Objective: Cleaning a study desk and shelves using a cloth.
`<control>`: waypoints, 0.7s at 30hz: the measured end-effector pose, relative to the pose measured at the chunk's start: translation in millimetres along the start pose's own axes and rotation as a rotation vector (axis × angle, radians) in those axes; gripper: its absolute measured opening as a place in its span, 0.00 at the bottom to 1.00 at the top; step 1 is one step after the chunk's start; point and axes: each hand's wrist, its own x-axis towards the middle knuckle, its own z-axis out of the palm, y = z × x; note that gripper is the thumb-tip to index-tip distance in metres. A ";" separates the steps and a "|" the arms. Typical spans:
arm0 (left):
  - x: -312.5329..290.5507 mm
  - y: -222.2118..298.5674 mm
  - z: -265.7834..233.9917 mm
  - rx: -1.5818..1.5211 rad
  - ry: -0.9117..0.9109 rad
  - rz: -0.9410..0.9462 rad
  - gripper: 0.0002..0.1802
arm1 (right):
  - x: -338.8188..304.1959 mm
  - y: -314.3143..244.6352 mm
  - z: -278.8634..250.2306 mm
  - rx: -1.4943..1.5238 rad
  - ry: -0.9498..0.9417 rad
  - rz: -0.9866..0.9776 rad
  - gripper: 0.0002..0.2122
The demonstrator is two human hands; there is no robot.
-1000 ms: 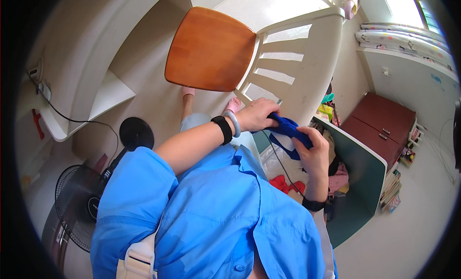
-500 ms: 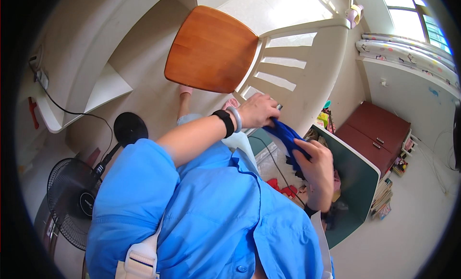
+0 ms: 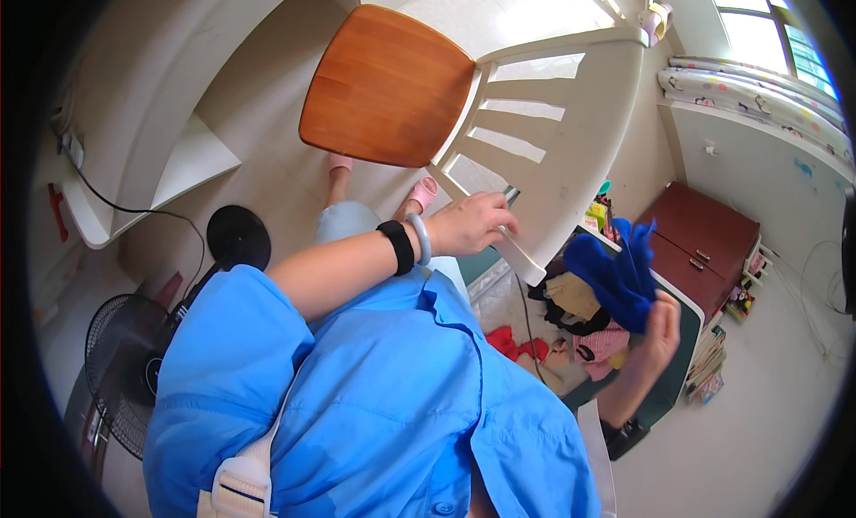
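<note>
A piece of deep-blue cloth (image 3: 615, 273) hangs bunched in my right hand (image 3: 658, 329), its upper end flaring into separate lobes; I cannot tell what garment it is. That hand is raised over a dark green box (image 3: 679, 362) with a pale rim. Inside lie heaped clothes: a pink striped piece (image 3: 602, 342), a beige piece (image 3: 575, 297) and red cloth (image 3: 504, 341). My left hand (image 3: 471, 224), wearing a black band and a pale bangle, hovers by the lower end of the white chair back (image 3: 580, 143). Its fingers are loosely bent, and I see nothing in them.
The chair's brown wooden seat (image 3: 392, 86) stands ahead. A black fan (image 3: 125, 366) is at the left, its cord running up to a white shelf (image 3: 192, 166). Beyond the box sits a dark red cabinet (image 3: 691, 242), beside stacked books (image 3: 706, 362). A dark cord crosses the box.
My right hand has carried the blue cloth to the right and up, over the box. My left hand has let go of it and moved slightly left. More of the clothes show now.
</note>
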 end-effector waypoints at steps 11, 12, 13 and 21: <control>8.2 48.4 -9.6 -0.241 -0.005 0.032 0.14 | -5.3 -1.9 89.7 -0.031 -0.440 -0.133 0.06; 9.6 54.8 -8.9 -0.264 0.045 0.012 0.15 | -8.9 -4.5 86.8 0.124 -0.405 -0.034 0.06; 12.2 56.6 -9.2 -0.264 0.022 0.027 0.18 | -10.8 -5.4 84.8 0.331 -0.359 -0.021 0.05; -29.0 -15.1 11.8 0.023 0.107 -0.346 0.29 | -20.3 -18.4 96.8 -0.016 -0.423 -0.205 0.07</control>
